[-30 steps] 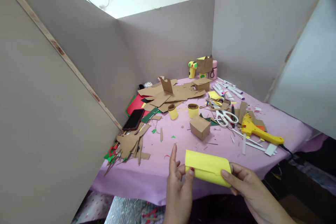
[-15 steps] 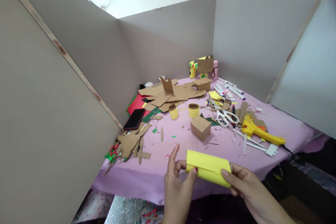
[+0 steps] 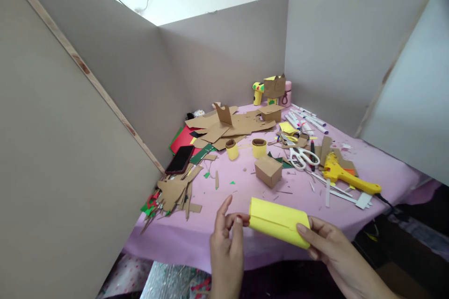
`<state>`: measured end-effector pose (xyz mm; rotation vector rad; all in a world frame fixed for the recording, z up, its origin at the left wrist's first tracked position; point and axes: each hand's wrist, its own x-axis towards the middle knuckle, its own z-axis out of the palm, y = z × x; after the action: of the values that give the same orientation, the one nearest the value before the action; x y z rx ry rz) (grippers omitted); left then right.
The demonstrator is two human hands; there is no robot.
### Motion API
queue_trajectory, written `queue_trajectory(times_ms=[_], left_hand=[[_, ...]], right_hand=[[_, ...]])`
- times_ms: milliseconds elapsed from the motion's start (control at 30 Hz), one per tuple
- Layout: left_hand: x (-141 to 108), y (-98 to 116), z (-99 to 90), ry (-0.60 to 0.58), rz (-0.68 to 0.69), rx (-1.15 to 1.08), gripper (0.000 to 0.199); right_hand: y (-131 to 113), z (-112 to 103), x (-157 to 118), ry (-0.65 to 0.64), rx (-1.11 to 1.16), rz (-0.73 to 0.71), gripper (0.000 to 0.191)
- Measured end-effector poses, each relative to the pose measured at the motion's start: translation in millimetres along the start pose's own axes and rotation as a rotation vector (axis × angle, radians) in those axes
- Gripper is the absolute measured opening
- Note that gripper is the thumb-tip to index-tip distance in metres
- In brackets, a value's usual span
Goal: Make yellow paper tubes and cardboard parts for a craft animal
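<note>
A yellow paper tube [image 3: 278,222] lies tilted in front of me, its long overlapping seam facing up. My right hand [image 3: 324,240] grips its right end, thumb on top and fingers behind and beneath. My left hand [image 3: 228,243] is at the other end, forefinger raised and thumb off the paper. Another of its fingertips meets the tube's left edge; whether it goes inside is hidden. Beyond the tube sits a small cardboard box [image 3: 268,171]. Two short yellow-wrapped cardboard rings [image 3: 259,148] stand behind that box.
Cardboard scraps [image 3: 175,194] and a phone [image 3: 179,160] lie on the left. To the right are white-handled scissors [image 3: 303,156], a yellow glue gun [image 3: 347,177] with its cord, and several markers [image 3: 312,119]. Grey panels [image 3: 224,51] enclose the purple-covered table [image 3: 175,238].
My left thumb has come off the tube's seam, and the left hand has shifted a little left. My right hand keeps its hold, with the tube almost still.
</note>
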<state>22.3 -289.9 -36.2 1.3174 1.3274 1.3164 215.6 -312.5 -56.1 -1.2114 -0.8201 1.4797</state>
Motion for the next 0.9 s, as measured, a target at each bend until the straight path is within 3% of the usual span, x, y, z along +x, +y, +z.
queue_trajectory(times_ms=[133,200,333,567,700,900], left_hand=[[9,-1,-11.2,0.167,0.031,-0.035,0.039],[9,0,-8.7,0.117,-0.007,-0.068,0.036],[3,7,7.7,-0.117,-0.139,-0.069,0.044],[-5,7,23.0,-0.114,-0.243,-0.317,0.024],[-8,5,24.5,-0.093,-0.208,-0.321,0.019],[-8,-3,24.7,-0.124,-0.206,-0.275,0.025]], right_hand=[[2,-1,0,-0.004,-0.002,0.007,0.034],[2,0,-2,-0.030,-0.041,-0.015,0.031],[0,2,-3,-0.050,-0.107,-0.080,0.024],[-8,2,-2,-0.170,-0.083,-0.122,0.024],[-6,5,1,-0.180,-0.049,-0.109,0.033],[-6,5,1,-0.221,-0.115,-0.214,0.024]])
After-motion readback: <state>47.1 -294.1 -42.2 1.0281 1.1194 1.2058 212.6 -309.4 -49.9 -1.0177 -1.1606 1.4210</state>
